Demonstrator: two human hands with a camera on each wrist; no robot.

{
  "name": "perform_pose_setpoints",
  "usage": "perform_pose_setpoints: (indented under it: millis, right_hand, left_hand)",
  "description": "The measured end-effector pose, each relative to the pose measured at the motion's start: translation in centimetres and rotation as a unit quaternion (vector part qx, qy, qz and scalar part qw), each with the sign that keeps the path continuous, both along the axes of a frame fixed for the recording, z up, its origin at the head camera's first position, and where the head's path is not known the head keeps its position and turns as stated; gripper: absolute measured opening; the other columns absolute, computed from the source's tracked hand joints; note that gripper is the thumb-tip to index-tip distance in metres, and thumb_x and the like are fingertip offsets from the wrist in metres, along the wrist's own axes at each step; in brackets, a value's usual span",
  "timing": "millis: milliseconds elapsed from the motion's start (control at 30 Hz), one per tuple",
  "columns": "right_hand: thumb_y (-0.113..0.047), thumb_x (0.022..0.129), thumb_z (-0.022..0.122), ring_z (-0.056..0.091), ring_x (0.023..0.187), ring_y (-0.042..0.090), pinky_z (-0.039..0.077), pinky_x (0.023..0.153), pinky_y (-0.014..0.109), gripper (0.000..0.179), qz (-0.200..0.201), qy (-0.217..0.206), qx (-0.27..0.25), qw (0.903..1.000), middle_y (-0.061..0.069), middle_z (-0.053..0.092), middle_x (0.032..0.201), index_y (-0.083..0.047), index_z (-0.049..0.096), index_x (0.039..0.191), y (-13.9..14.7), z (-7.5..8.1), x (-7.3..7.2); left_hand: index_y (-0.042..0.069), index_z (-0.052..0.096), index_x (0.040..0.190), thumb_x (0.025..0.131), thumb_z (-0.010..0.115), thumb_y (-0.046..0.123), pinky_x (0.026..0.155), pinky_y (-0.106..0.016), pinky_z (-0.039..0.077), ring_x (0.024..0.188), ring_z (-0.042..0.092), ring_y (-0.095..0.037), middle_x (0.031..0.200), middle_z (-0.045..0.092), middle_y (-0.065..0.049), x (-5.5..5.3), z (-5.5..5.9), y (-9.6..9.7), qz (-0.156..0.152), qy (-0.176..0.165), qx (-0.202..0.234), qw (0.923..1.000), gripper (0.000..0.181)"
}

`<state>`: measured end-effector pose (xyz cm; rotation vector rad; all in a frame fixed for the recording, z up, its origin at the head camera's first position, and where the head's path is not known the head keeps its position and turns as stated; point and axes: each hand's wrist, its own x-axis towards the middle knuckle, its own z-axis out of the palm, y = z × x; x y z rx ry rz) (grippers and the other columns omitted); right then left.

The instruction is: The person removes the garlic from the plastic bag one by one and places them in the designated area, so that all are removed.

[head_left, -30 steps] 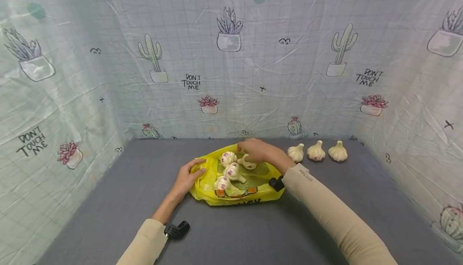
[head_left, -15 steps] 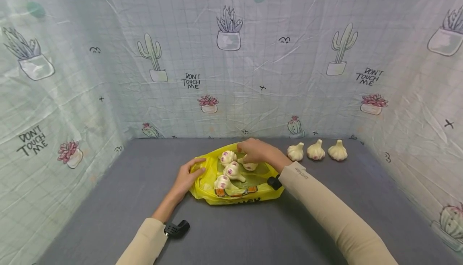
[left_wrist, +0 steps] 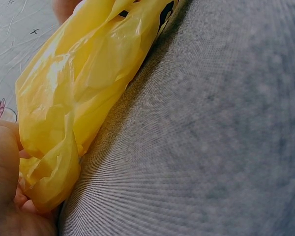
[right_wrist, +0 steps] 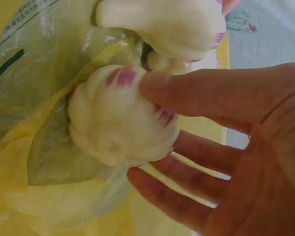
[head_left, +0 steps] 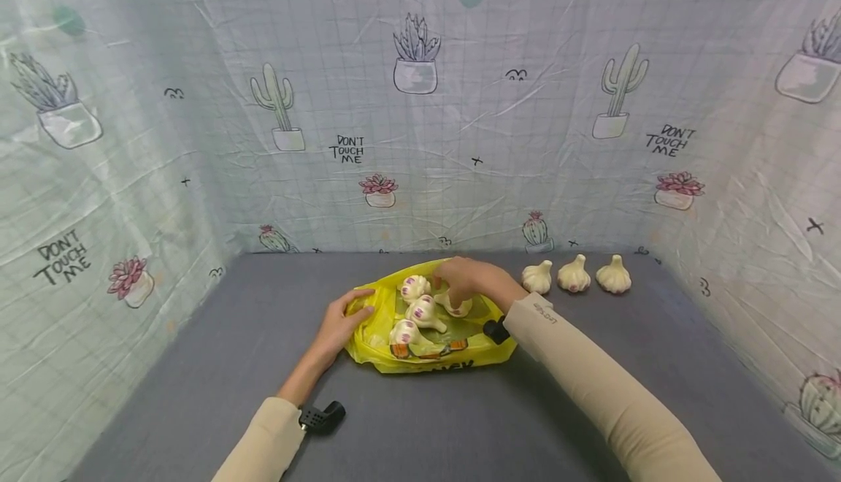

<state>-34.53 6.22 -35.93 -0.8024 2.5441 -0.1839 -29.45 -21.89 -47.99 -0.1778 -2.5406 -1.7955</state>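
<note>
A yellow plastic bag [head_left: 368, 350] lies on the table with its mouth spread wide. My left hand [head_left: 336, 327] grips the bag's left edge, and the left wrist view shows crumpled plastic [left_wrist: 54, 182] between thumb and fingers. Over the bag's far side, my right hand [head_left: 469, 277] holds a garlic bulb [right_wrist: 115, 118] with purple marks, the thumb on top and the fingers along its side. Left of that bulb sit three more in the bag: a far one [head_left: 415, 288], a middle one [head_left: 423, 312] and a near one [head_left: 404, 333].
Behind and right of the bag, three garlic bulbs stand in a row on the grey table [head_left: 407, 431]: a left one [head_left: 537, 277], a middle one [head_left: 574, 274] and a right one [head_left: 614, 275]. A patterned curtain [head_left: 460, 197] closes off the back and sides.
The right hand's fingers have shifted around the bulb, which has moved slightly right and toward me. The left hand stays where it was on the bag.
</note>
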Motion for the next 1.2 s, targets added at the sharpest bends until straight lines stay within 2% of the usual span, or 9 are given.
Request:
perform_pose_setpoints:
  millis: [133,233,400,567,867,1200]
  right_hand:
    - [-0.014,0.092,0.078,0.06,0.113,0.023,0.053,0.09,0.04,0.048,-0.006,0.009,0.014,0.9998,0.009,0.061,0.141,-0.011,0.062,0.138,-0.3,0.1,0.2]
    - [-0.025,0.093,0.079,0.061,0.116,0.023,0.054,0.095,0.042,0.047,-0.009,0.015,0.027,0.9995,0.007,0.062,0.138,-0.012,0.063,0.135,-0.3,-0.2,0.4]
    - [-0.024,0.092,0.08,0.058,0.104,0.02,0.052,0.088,0.04,0.045,-0.007,0.012,0.031,0.9994,0.007,0.061,0.135,-0.012,0.063,0.132,-0.2,-0.7,0.6]
    - [-0.026,0.091,0.081,0.059,0.103,0.019,0.053,0.086,0.04,0.048,-0.011,0.023,0.022,0.9994,0.007,0.062,0.136,-0.013,0.063,0.133,-0.1,-0.8,0.6]
    - [-0.028,0.087,0.085,0.056,0.089,0.021,0.047,0.074,0.038,0.048,-0.006,0.041,0.003,0.9991,0.008,0.065,0.128,-0.013,0.066,0.128,0.2,-0.1,0.8]
    - [-0.026,0.086,0.086,0.062,0.105,0.023,0.056,0.09,0.044,0.054,-0.011,0.042,-0.016,0.9989,0.01,0.066,0.129,-0.01,0.065,0.134,1.1,0.2,1.0]
  left_hand:
    - [0.013,0.063,0.142,0.103,0.065,0.022,0.124,-0.058,0.03,0.153,0.037,-0.035,0.157,0.051,-0.015,0.0,0.0,-0.1,0.003,0.005,-0.007,1.0,0.041]
    - [0.013,0.063,0.142,0.102,0.066,0.023,0.123,-0.058,0.031,0.152,0.038,-0.036,0.157,0.051,-0.016,0.1,-0.1,-0.1,0.001,0.005,-0.012,0.9999,0.041]
    - [0.012,0.063,0.141,0.102,0.067,0.022,0.122,-0.057,0.033,0.15,0.04,-0.036,0.156,0.052,-0.016,0.1,-0.3,0.0,0.002,0.003,-0.005,1.0,0.041]
    - [0.014,0.064,0.141,0.101,0.067,0.022,0.123,-0.057,0.032,0.151,0.039,-0.035,0.156,0.051,-0.014,0.0,-0.2,0.0,0.006,-0.002,0.001,1.0,0.041]
    - [0.012,0.064,0.141,0.102,0.067,0.023,0.124,-0.058,0.031,0.152,0.037,-0.035,0.156,0.051,-0.015,-0.1,-0.3,-0.1,0.007,0.004,0.002,1.0,0.041]
    - [0.012,0.064,0.141,0.101,0.068,0.021,0.123,-0.056,0.033,0.151,0.039,-0.035,0.155,0.053,-0.016,0.1,-0.1,0.1,0.009,0.005,-0.001,1.0,0.041]
